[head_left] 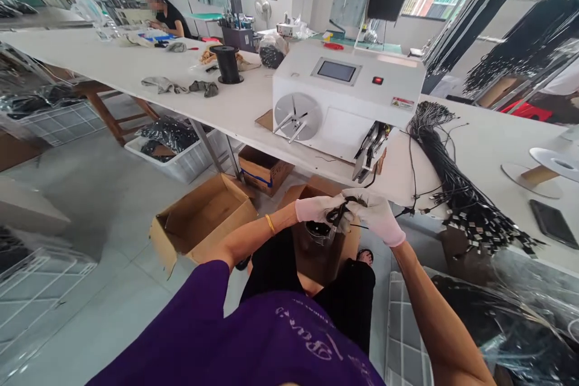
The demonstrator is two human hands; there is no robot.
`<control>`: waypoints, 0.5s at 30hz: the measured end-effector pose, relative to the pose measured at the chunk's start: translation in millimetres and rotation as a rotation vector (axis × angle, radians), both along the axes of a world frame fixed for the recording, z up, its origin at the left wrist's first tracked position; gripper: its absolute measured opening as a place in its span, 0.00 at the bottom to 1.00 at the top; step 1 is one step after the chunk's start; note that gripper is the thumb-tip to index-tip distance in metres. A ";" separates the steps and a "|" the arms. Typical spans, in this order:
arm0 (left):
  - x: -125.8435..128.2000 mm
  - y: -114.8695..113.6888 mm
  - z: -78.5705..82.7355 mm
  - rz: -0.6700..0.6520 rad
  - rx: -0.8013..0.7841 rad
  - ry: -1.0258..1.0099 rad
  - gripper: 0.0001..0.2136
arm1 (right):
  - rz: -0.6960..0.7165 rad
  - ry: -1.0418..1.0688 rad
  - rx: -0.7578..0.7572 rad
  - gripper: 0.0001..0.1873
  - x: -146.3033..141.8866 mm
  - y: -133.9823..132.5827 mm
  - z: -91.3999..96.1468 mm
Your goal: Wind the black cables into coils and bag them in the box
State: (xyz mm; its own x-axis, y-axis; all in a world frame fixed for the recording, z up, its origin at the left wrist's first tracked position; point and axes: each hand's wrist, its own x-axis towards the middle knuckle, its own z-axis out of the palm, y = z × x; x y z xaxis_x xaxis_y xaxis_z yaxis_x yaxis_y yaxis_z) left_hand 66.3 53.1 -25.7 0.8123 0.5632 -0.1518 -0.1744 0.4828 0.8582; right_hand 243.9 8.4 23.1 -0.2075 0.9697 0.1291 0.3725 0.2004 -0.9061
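Both my hands wear pale gloves and meet in front of me, below the table edge. My left hand [316,208] and my right hand [377,217] are closed together on a small coiled black cable [337,214]. Just below them sits an open cardboard box [312,193] holding more dark cable coils. Above, on the white table, stands a white winding machine [348,99] with a touch screen, a red button and a spoked disc.
A pile of black cables [456,193] lies on the table at right, near a phone [552,223] and an empty spool [558,164]. Open cardboard boxes [203,217] and white crates [181,160] stand on the floor. Another person [165,12] sits at the far table.
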 end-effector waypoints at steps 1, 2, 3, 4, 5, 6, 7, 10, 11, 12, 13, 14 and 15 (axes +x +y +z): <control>2.4 -8.0 -2.8 -0.059 -0.033 -0.028 0.19 | -0.008 -0.014 -0.017 0.18 -2.6 -3.4 -2.5; 4.2 -15.5 -4.9 -0.103 -0.065 -0.062 0.18 | -0.026 -0.022 -0.026 0.19 -4.4 -7.2 -5.7; 5.4 -22.1 -6.9 -0.113 -0.092 -0.097 0.18 | -0.051 -0.021 -0.022 0.21 -5.6 -11.6 -9.5; 6.0 -27.6 -8.8 -0.080 -0.114 -0.125 0.18 | -0.077 -0.013 -0.009 0.22 -6.5 -16.8 -14.2; 6.4 -31.9 -11.2 -0.023 -0.136 -0.145 0.18 | -0.101 -0.003 0.005 0.25 -7.5 -22.8 -19.6; 6.8 -35.1 -14.4 0.032 -0.163 -0.157 0.18 | -0.121 0.001 0.015 0.28 -8.9 -29.7 -25.9; 7.2 -37.5 -18.7 0.085 -0.198 -0.164 0.18 | -0.129 -0.002 0.016 0.31 -10.9 -37.3 -33.1; 9.7 -44.2 -39.3 0.192 -0.297 -0.136 0.17 | -0.135 -0.054 -0.024 0.37 -21.0 -62.4 -59.3; 10.6 -47.8 -48.6 0.210 -0.317 -0.114 0.17 | -0.157 -0.074 -0.027 0.36 -25.2 -70.6 -69.4; 11.4 -52.5 -58.7 0.216 -0.334 -0.091 0.16 | -0.186 -0.087 -0.025 0.33 -29.5 -78.6 -80.1; 11.8 -58.4 -69.2 0.212 -0.348 -0.070 0.15 | -0.216 -0.097 -0.023 0.31 -33.6 -86.1 -91.0; 11.7 -65.3 -79.8 0.201 -0.354 -0.050 0.15 | -0.241 -0.104 -0.025 0.29 -37.2 -93.3 -101.9; 11.2 -72.9 -90.3 0.193 -0.356 -0.028 0.14 | -0.257 -0.111 -0.037 0.27 -40.4 -100.0 -112.7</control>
